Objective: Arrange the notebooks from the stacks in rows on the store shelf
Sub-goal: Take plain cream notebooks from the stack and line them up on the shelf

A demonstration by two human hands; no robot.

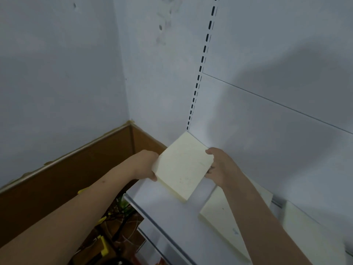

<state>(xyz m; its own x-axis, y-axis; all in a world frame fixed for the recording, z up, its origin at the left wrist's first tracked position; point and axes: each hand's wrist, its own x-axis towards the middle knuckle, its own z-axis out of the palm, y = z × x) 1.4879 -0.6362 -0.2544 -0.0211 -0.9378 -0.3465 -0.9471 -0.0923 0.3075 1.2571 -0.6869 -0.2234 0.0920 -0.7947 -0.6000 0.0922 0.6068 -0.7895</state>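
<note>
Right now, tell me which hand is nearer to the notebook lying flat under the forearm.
Right. The right hand grips the held stack just above the flat notebook; the left hand grips the stack's far side, beyond the shelf edge.

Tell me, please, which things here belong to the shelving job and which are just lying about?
Part of the job:
- held notebooks, gripped by the left hand and right hand
- second notebook stack, lying on the shelf
- shelf

Just lying about:
- clutter below the shelf's left end, with yellow pieces; too dark to identify
- brown panel along the wall
</note>
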